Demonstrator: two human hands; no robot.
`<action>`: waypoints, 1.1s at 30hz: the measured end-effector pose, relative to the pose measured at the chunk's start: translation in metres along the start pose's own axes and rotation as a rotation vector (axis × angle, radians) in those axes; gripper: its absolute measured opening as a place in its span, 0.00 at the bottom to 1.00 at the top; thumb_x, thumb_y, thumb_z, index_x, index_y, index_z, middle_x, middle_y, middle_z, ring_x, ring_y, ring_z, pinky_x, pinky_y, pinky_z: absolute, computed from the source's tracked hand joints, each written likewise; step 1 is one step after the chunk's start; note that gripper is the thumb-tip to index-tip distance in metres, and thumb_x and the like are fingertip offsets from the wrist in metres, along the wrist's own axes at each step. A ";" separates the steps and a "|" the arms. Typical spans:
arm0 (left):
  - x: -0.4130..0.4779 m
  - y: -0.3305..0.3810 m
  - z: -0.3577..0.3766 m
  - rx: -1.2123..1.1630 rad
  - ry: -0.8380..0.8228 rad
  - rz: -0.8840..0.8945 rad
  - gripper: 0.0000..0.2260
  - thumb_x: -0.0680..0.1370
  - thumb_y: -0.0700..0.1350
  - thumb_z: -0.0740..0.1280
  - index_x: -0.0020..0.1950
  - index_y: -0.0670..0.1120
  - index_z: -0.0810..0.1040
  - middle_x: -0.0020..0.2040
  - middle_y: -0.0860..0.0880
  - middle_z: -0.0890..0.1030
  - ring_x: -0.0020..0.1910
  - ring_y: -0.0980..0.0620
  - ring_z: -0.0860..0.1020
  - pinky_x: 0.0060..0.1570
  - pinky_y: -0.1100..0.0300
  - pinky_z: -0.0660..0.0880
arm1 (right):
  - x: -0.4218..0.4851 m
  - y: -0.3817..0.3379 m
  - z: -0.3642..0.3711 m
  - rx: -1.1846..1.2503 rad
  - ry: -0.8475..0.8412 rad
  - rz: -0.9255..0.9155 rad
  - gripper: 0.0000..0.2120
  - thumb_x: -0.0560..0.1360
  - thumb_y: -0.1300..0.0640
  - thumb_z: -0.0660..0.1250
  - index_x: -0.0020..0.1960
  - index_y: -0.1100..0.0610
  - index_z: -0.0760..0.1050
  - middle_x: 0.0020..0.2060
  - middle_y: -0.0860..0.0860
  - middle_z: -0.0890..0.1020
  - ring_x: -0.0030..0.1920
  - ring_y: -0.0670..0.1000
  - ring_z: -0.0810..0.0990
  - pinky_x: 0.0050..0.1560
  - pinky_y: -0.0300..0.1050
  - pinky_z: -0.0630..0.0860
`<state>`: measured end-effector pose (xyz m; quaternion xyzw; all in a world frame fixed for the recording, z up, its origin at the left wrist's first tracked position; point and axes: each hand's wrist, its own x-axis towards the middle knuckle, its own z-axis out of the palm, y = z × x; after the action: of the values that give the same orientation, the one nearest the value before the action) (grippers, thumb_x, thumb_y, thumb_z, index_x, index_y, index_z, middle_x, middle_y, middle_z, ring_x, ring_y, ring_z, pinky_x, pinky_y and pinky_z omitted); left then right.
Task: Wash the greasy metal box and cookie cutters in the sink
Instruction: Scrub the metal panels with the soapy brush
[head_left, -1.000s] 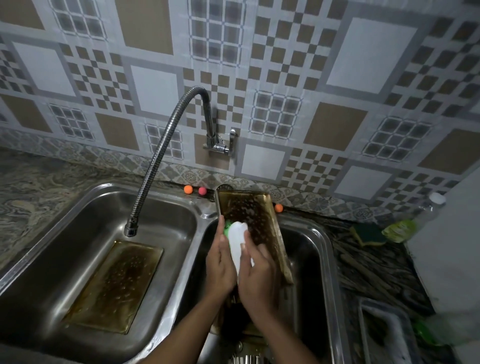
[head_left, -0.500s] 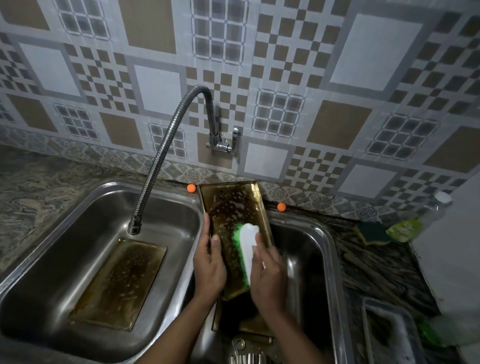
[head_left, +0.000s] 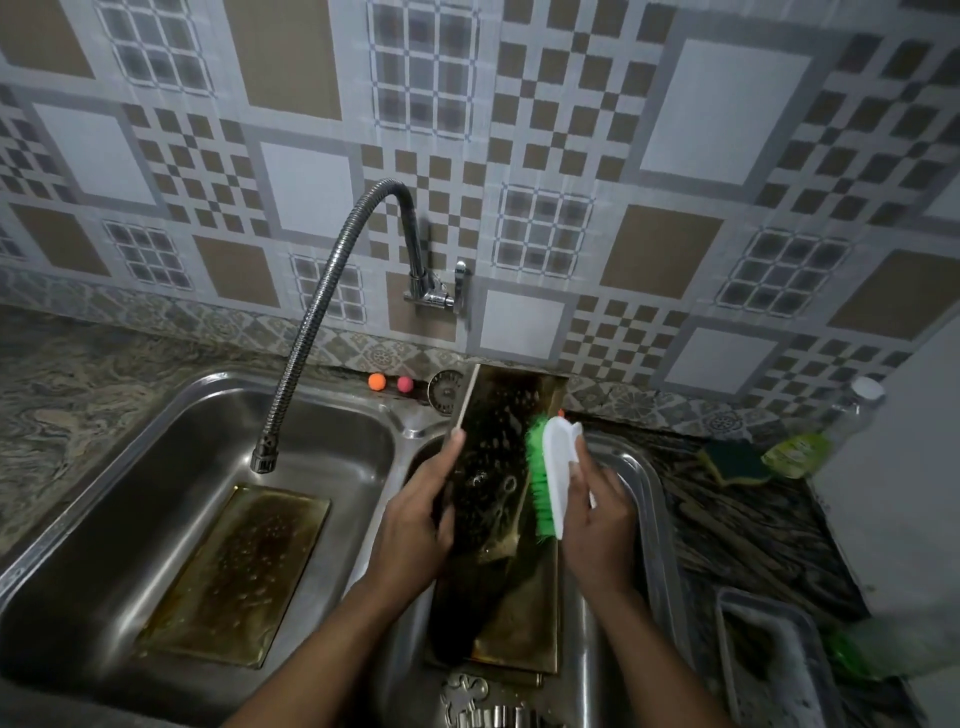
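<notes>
Over the right sink basin (head_left: 652, 499), the left hand (head_left: 415, 525) grips a greasy metal box (head_left: 493, 447) tilted upright; the right hand (head_left: 597, 514) clasps a green-bristled brush (head_left: 550, 478) against it.

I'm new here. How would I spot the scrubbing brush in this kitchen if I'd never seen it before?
Find the double steel sink under the patterned tile wall, then the right basin, where two hands work on a greasy metal box propped upright. The brush is in the right hand, pressed to the box's right edge. Its white back and bright green bristles stand out against everything else there.
</notes>
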<state>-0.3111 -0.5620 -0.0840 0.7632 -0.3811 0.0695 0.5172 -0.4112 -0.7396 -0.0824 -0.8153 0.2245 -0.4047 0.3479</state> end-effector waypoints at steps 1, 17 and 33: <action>0.001 -0.001 0.000 0.019 -0.013 0.048 0.43 0.72 0.25 0.65 0.79 0.58 0.58 0.72 0.58 0.70 0.71 0.59 0.71 0.68 0.66 0.68 | 0.006 -0.002 -0.003 0.006 0.024 -0.001 0.20 0.81 0.52 0.58 0.73 0.49 0.68 0.47 0.48 0.78 0.47 0.40 0.76 0.47 0.30 0.72; 0.006 0.007 -0.005 0.118 0.078 0.268 0.41 0.72 0.29 0.64 0.80 0.56 0.56 0.69 0.48 0.73 0.62 0.48 0.79 0.46 0.52 0.82 | 0.018 -0.021 -0.004 0.026 0.117 -0.042 0.21 0.80 0.64 0.61 0.72 0.56 0.69 0.39 0.51 0.74 0.42 0.38 0.72 0.41 0.24 0.65; 0.004 0.029 0.018 -0.325 0.064 -0.233 0.24 0.83 0.37 0.57 0.78 0.46 0.58 0.64 0.80 0.68 0.63 0.76 0.69 0.58 0.79 0.65 | -0.005 -0.055 0.033 0.002 -0.175 -0.100 0.20 0.82 0.46 0.55 0.73 0.43 0.66 0.45 0.44 0.75 0.43 0.43 0.77 0.41 0.46 0.77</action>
<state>-0.3323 -0.5840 -0.0688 0.7059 -0.2796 -0.0290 0.6502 -0.3819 -0.6875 -0.0579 -0.8574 0.1520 -0.3491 0.3463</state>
